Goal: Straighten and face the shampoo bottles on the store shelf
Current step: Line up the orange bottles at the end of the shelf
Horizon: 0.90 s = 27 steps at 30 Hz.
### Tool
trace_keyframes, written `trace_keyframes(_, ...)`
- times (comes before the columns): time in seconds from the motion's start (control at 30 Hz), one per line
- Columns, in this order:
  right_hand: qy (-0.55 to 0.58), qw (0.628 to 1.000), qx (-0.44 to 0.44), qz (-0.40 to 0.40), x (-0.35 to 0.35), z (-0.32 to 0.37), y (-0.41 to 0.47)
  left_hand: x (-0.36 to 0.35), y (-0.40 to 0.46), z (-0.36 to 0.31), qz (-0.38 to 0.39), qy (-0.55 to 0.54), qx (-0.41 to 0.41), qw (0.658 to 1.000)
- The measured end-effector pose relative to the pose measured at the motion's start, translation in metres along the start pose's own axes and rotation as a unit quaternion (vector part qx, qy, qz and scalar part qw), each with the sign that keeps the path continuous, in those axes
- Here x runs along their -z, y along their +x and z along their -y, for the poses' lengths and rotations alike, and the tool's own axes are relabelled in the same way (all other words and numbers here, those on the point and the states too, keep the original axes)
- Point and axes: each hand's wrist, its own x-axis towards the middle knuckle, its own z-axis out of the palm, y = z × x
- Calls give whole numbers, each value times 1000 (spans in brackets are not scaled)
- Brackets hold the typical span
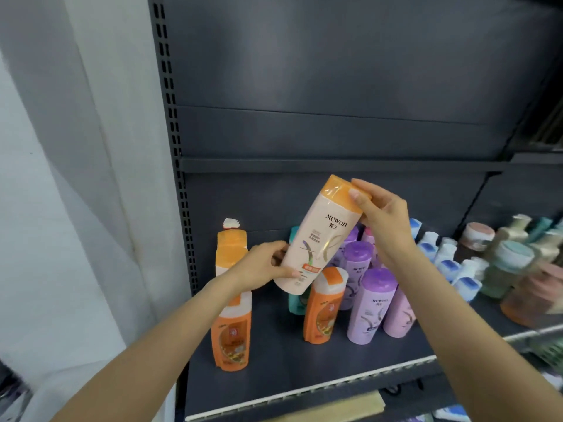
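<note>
Both hands hold one peach shampoo bottle (316, 239) with an orange cap, tilted, cap end up and leaning right, lifted clear of the shelf (274, 360). Label faces camera, reads Mewon.

Left hand (262, 266): fingers curled round the bottle's lower left edge, thumb (283, 273) across the front near the base. Right hand (380, 214): thumb and fingers pinch the orange cap at the top right corner; the thumb tip (355, 194) lies on the cap face.

Below the left fingers: dark shelf deck, bare strip running forward to the pale front edge rail (304, 391). Left of the left hand, the perforated upright post (176, 147) bounds the bay. Above the right fingers: dark back panel (335, 71), open air, nothing shelved there.

Counts, near the fingers:
- Orange bottles standing: two plainly seen, orange bottle A (231, 339) under the left forearm, orange bottle B (323, 309) just under the held bottle's base. An orange-capped pale bottle (230, 251) stands behind A.
- Purple bottles (370, 309): at least three, under the right wrist; back ones partly hidden.
- One pink bottle (399, 315) touching the front purple one.
- One teal bottle (297, 303), mostly hidden behind the held bottle.
- White bottles with blue caps (447, 263), right of the right forearm: several, blurred, count unclear.
- Far right: blurred mixed bottles (518, 263), cannot count.
</note>
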Motion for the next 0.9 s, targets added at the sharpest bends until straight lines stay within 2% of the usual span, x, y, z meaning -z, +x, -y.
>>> trace_keyframes(0.1,-23,999,-22,21,4,-5,-1,1,-1,5,-36,29,0,999)
trace_keyframes(0.2,-75,996,-32,37,2,-10,-1,3,-2,5,-106,55,-11,993)
trace_keyframes(0.3,-92,993,-74,31,-7,-13,-4,10,-4,2,-190,120,-15,974)
trace_keyframes(0.37,-92,992,-90,17,-14,-15,-6,14,-6,3,-213,136,-12,967)
trace_keyframes(0.5,-5,996,-85,-11,-24,-17,-12,15,-12,5,-271,115,21,956)
trace_keyframes(0.6,79,989,-122,-23,-26,-23,-14,21,-12,8,-256,64,85,961)
trace_keyframes(0.67,132,983,-128,3,-25,-27,-14,23,-14,9,-248,54,86,963)
trace_keyframes(0.77,181,974,-116,77,-16,-27,-12,24,-19,12,-286,64,62,954)
trace_keyframes(0.9,139,973,-137,120,-6,-26,-6,28,-25,12,-326,88,33,941)
